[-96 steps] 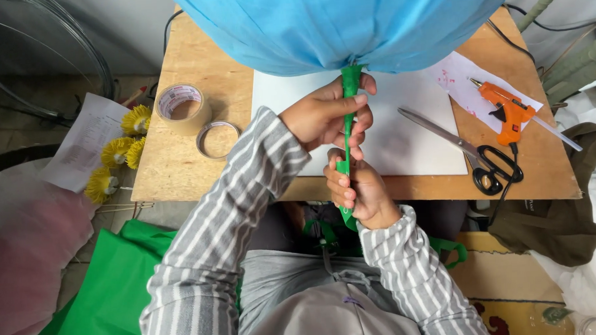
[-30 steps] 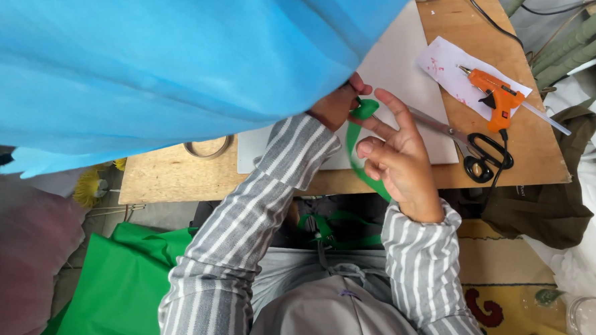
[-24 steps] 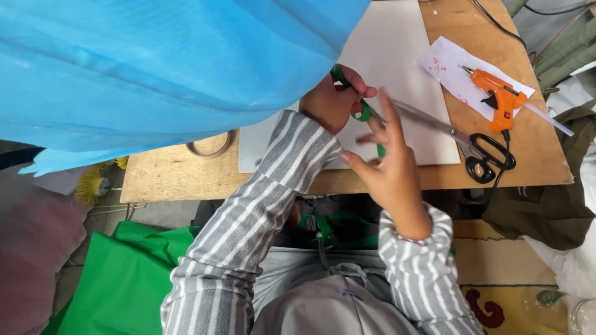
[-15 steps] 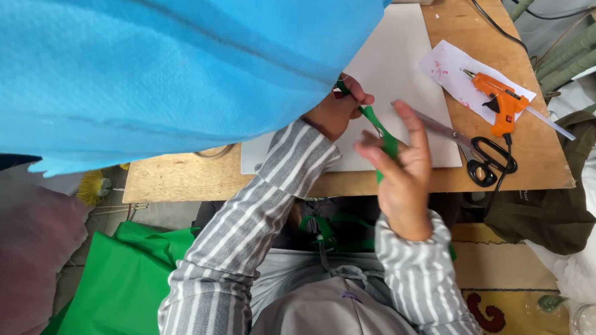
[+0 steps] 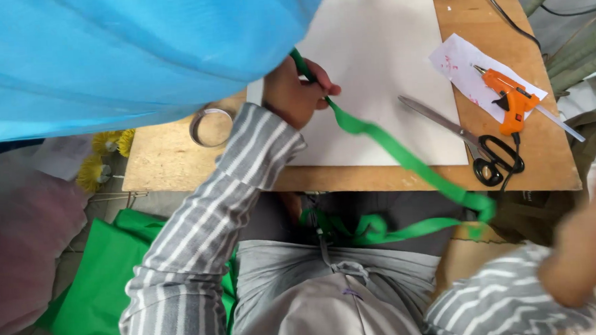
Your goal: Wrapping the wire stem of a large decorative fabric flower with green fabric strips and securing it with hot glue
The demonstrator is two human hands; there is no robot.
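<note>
A large blue crepe-paper bloom [image 5: 125, 54] fills the upper left. My left hand [image 5: 295, 94] is shut on its green stem [image 5: 300, 61] just under the blue paper, over a white sheet [image 5: 381, 70]. From that grip a green strip of tape [image 5: 405, 157] runs down to the right past the table's front edge, bends near the lower right and loops back onto my lap. My right hand [image 5: 583, 245] is a blur at the lower right, just beyond that bend. Its fingers and any hold on the strip cannot be made out.
On the wooden table [image 5: 177, 159] lie scissors [image 5: 471, 140], an orange glue gun [image 5: 509, 98] on a paper scrap, and a clear tape ring [image 5: 208, 126]. Small yellow flowers [image 5: 100, 159] sit at the table's left end. Green material [image 5: 95, 283] lies on the floor at the left.
My right hand has left the stem and swung down and out to the lower right, drawing the green strip out long. The view has moved closer; my left hand keeps its grip.
</note>
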